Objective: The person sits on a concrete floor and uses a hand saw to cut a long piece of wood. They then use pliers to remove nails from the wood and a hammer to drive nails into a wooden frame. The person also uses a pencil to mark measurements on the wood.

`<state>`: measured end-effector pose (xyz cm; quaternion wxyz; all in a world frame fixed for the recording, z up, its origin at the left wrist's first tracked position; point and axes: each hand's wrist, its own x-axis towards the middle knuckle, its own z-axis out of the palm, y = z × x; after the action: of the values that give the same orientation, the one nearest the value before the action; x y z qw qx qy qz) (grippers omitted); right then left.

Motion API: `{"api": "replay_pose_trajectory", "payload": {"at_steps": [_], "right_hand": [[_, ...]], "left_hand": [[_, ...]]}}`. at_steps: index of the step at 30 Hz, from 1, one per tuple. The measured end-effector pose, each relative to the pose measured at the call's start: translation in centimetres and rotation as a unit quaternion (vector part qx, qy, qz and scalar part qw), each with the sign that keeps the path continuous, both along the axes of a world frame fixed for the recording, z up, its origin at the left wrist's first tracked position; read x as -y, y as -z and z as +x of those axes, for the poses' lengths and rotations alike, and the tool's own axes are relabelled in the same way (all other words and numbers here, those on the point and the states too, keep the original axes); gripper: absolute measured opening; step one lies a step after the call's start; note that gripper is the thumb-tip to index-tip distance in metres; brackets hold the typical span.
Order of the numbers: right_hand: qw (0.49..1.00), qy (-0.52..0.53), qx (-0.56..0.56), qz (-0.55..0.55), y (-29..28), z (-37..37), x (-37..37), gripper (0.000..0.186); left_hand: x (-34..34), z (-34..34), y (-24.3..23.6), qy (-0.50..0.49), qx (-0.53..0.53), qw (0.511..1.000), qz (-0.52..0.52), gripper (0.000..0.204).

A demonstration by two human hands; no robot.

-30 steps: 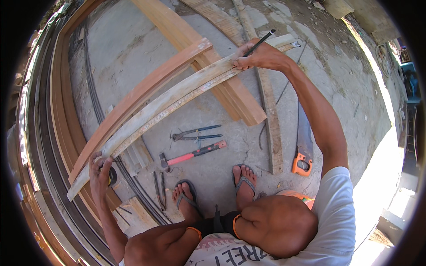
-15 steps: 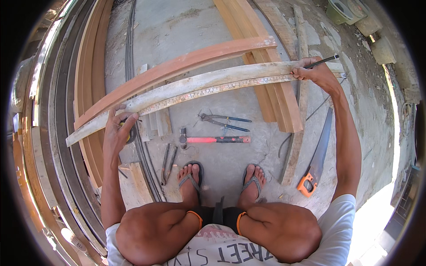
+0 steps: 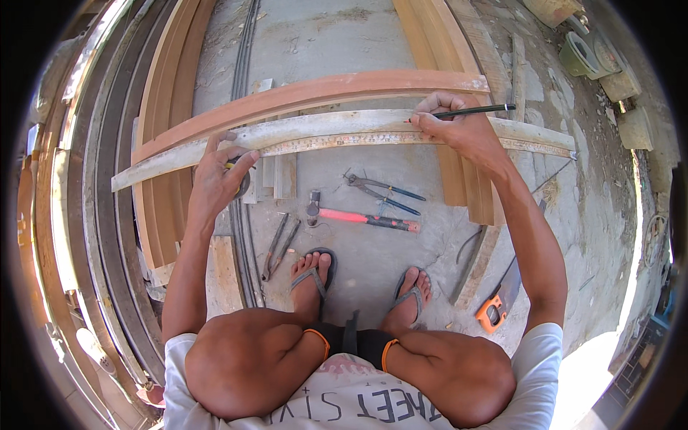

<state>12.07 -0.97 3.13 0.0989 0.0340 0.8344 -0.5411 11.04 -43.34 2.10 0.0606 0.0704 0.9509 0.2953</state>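
A long pale wooden batten lies crosswise in front of me, with the measuring tape's blade stretched along its near edge. My left hand is closed round the tape measure's case, mostly hidden by the palm, and its fingers also rest on the batten. In my right hand is a dark pencil, its reddish tip pointing left over the batten right of the middle. The tape's end hook sits near the batten's right end. Just beyond lies a reddish-brown beam, roughly alongside the batten.
Between my feet and the batten lie a hammer, pincers and another long-handled tool. A handsaw with an orange handle is at right. Stacked timber and metal bars run along the left; buckets stand far right.
My right hand has moved left along the batten from near its right end, bringing the pencil tip over the wood. My left hand keeps hold of the tape measure. The view has shifted slightly.
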Motion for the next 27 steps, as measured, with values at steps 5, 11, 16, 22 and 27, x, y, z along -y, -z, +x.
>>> {"api": "replay_pose_trajectory", "payload": {"at_steps": [5, 11, 16, 22, 27], "right_hand": [[0.996, -0.088, -0.003, -0.009, 1.9, -2.0, 5.9, 0.028], [0.994, -0.105, 0.029, -0.028, 2.2, -3.1, 7.2, 0.024], [0.993, -0.114, 0.027, 0.002, 2.4, -3.3, 7.0, 0.028], [0.993, -0.114, 0.031, -0.008, 2.4, -3.4, 6.8, 0.032], [0.992, -0.120, 0.035, -0.005, 2.4, -3.4, 7.0, 0.031]], "left_hand": [[0.1, 0.0, 0.1, 0.001, 0.005, 1.000, 0.004, 0.040], [0.6, 0.3, 0.4, 0.012, -0.018, 1.000, 0.011, 0.039], [0.4, 0.2, 0.4, 0.012, -0.008, 1.000, 0.012, 0.039], [0.4, 0.2, 0.5, 0.017, -0.011, 1.000, 0.013, 0.038], [0.6, 0.2, 0.9, 0.014, -0.015, 1.000, 0.016, 0.037]]}}
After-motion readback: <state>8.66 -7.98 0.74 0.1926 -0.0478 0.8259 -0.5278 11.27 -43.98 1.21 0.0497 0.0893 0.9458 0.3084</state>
